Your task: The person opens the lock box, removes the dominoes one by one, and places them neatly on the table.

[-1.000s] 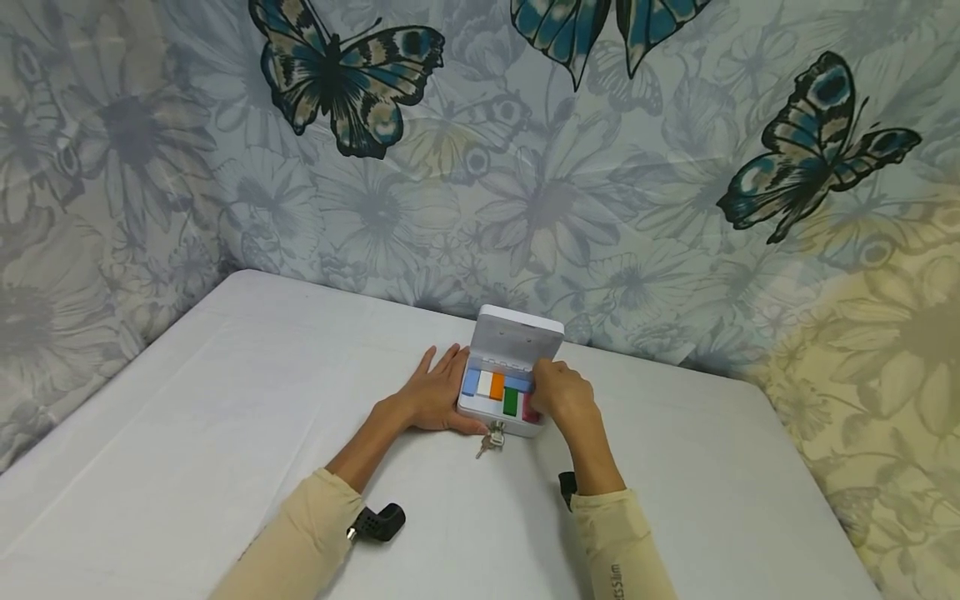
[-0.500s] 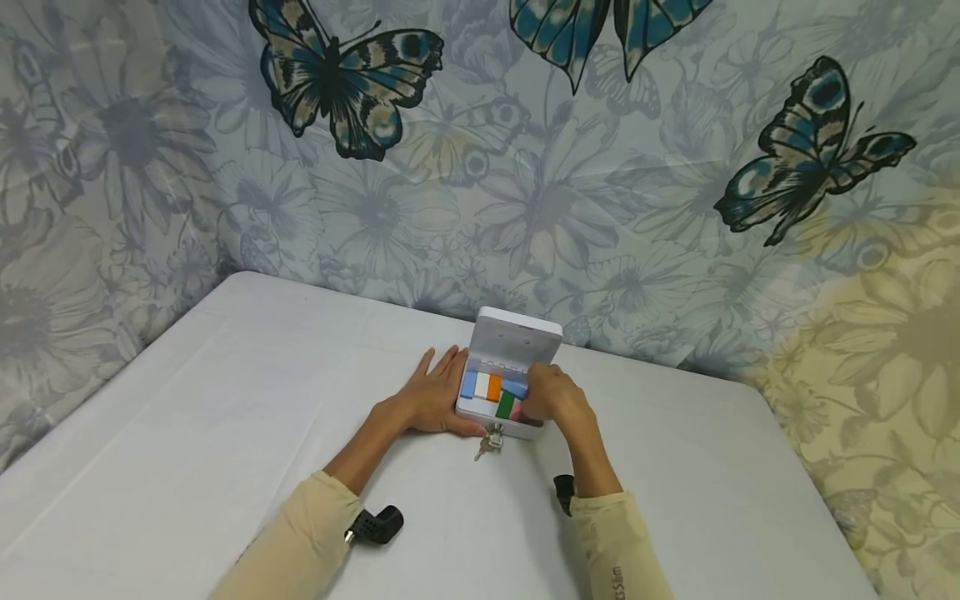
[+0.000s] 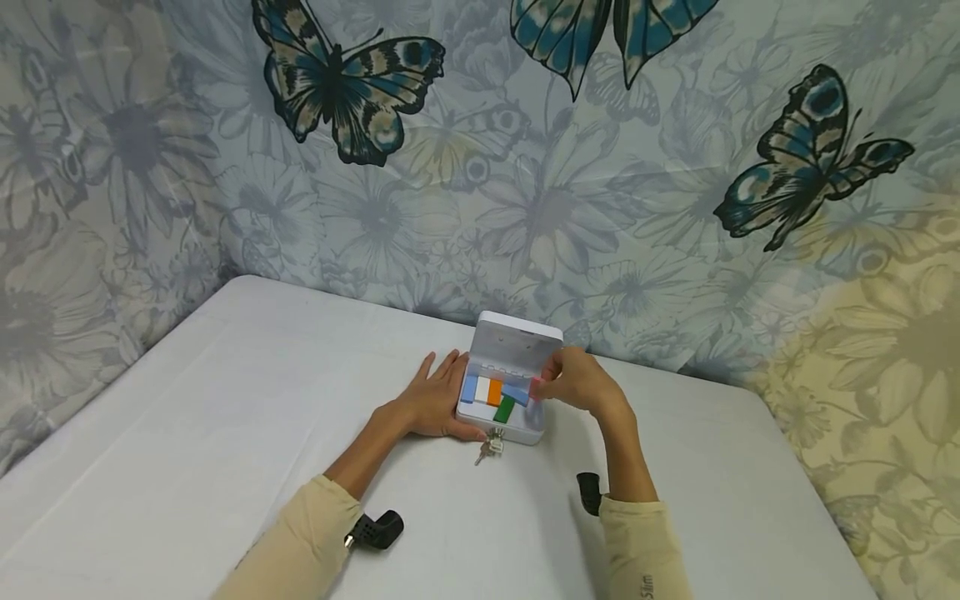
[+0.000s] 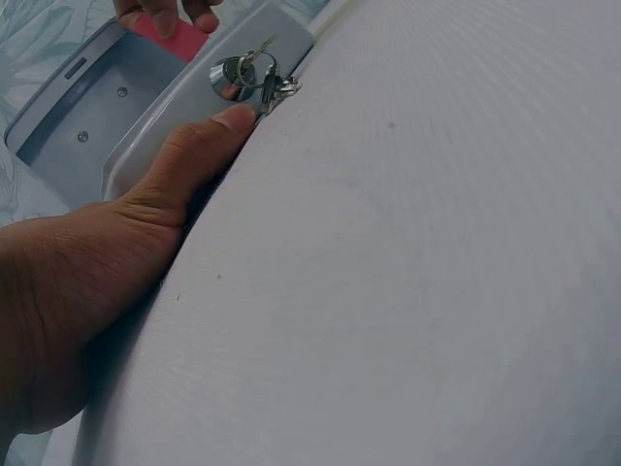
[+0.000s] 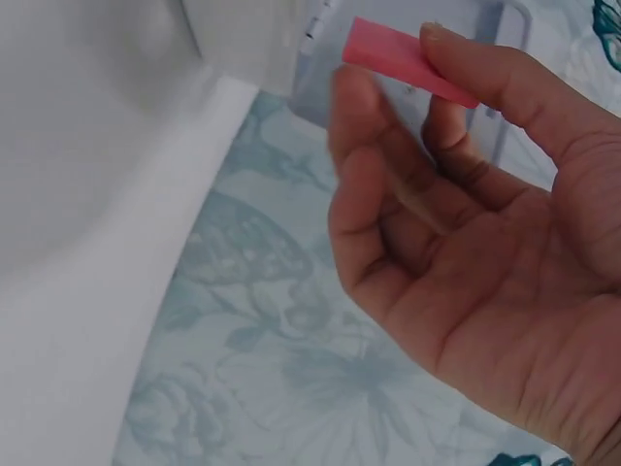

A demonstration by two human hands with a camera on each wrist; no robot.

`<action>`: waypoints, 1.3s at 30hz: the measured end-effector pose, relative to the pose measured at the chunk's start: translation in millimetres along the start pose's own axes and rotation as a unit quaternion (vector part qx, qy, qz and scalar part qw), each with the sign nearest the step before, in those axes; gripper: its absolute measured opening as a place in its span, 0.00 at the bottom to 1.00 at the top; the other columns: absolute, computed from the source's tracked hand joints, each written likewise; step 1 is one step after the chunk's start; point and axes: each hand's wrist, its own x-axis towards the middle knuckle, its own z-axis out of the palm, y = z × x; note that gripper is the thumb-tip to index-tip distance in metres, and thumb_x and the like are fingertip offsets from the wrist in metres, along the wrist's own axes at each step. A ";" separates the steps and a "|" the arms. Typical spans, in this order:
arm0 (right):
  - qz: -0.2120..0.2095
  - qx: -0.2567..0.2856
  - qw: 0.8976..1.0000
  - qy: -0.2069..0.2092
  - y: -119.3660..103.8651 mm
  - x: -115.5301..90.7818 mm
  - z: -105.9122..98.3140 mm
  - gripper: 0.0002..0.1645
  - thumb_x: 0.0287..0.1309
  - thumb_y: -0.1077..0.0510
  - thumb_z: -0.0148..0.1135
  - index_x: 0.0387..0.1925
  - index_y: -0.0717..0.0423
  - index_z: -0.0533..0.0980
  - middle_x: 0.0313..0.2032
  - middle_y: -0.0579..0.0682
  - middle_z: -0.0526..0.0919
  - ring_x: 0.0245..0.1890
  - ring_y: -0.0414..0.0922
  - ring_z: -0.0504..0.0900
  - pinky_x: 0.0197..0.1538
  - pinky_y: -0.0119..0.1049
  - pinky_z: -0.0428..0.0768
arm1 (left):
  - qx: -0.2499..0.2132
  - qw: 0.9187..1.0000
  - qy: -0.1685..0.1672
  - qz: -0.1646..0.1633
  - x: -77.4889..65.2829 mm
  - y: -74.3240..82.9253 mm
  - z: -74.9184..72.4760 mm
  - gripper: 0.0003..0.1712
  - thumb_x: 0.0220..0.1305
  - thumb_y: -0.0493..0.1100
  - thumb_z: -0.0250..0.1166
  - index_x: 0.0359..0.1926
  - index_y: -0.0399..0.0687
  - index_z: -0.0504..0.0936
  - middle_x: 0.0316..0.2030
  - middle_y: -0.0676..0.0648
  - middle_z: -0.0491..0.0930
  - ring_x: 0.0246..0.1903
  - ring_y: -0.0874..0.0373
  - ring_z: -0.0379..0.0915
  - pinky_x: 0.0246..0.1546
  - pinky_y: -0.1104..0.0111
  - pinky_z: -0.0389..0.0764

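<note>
A small white cash box (image 3: 517,432) lies on the table with its lid (image 3: 517,346) raised. Inside are a blue block (image 3: 468,388), a white block (image 3: 482,389), an orange block (image 3: 495,392), a tilted second blue block (image 3: 515,394) and a slanted green block (image 3: 504,409). My left hand (image 3: 429,402) rests flat on the table against the box's left side, fingers spread, thumb along its front near the lock. Over the right end of the box, my right hand (image 3: 587,382) pinches a pink block (image 5: 403,60) between thumb and fingertips.
A ring of keys (image 3: 486,451) hangs from the lock (image 4: 233,78) on the box's front. The white-covered table (image 3: 225,433) meets a wall cloth (image 3: 555,200) printed with flowers and butterflies close behind the lid.
My right hand has lifted the pink block up and rightward out of the box's right end. The green block and one blue block have shifted askew. My left hand stays in place.
</note>
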 end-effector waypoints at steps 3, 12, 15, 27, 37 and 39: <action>-0.015 0.020 1.000 -0.004 1.8 -2.5 -4.9 0.08 0.58 0.63 0.69 0.30 0.62 0.76 0.28 0.53 0.83 0.32 0.50 0.81 0.35 0.35 0.73 | 0.000 1.000 -0.001 0.001 -0.5 -0.1 -0.1 0.75 0.57 0.72 0.70 0.83 0.33 0.38 0.84 0.36 0.42 0.86 0.42 0.33 0.83 0.41 0.32; -0.020 0.034 0.999 -0.010 8.8 -9.2 -21.4 0.15 0.67 0.61 0.65 0.49 0.68 0.76 0.31 0.57 0.88 0.31 0.47 0.86 0.43 0.37 0.76 | -0.005 1.000 0.002 0.001 -1.9 2.5 -1.9 0.76 0.56 0.73 0.71 0.83 0.32 0.38 0.84 0.35 0.43 0.86 0.42 0.33 0.83 0.41 0.33; -0.015 0.037 0.999 -0.010 13.5 -12.6 -27.9 0.17 0.66 0.60 0.65 0.50 0.68 0.74 0.32 0.57 0.88 0.32 0.45 0.86 0.43 0.37 0.76 | -0.002 1.000 0.000 -0.001 -1.7 2.6 -1.7 0.76 0.56 0.73 0.71 0.83 0.32 0.38 0.84 0.35 0.43 0.86 0.42 0.33 0.83 0.41 0.32; 0.025 0.033 0.999 -0.035 39.6 -15.4 -34.9 0.14 0.62 0.66 0.66 0.47 0.69 0.75 0.34 0.59 0.89 0.31 0.44 0.88 0.37 0.37 0.79 | -0.012 1.000 -0.001 0.009 0.9 -0.6 0.8 0.76 0.57 0.72 0.71 0.83 0.32 0.37 0.84 0.35 0.41 0.85 0.41 0.31 0.83 0.40 0.31; 0.061 -0.007 0.996 -0.069 45.4 -3.5 -16.1 0.12 0.59 0.69 0.67 0.44 0.68 0.77 0.28 0.56 0.88 0.29 0.43 0.85 0.34 0.33 0.77 | -0.018 1.000 0.002 0.012 5.6 -8.7 9.9 0.78 0.55 0.74 0.70 0.84 0.36 0.34 0.85 0.37 0.38 0.86 0.43 0.27 0.83 0.41 0.27; 0.069 -0.030 0.995 -0.065 44.1 -1.7 -12.7 0.11 0.57 0.69 0.67 0.42 0.67 0.78 0.27 0.55 0.88 0.28 0.43 0.82 0.33 0.33 0.75 | -0.016 1.000 0.000 0.010 5.2 -6.6 8.5 0.78 0.55 0.74 0.70 0.84 0.36 0.34 0.85 0.37 0.38 0.86 0.43 0.27 0.83 0.41 0.27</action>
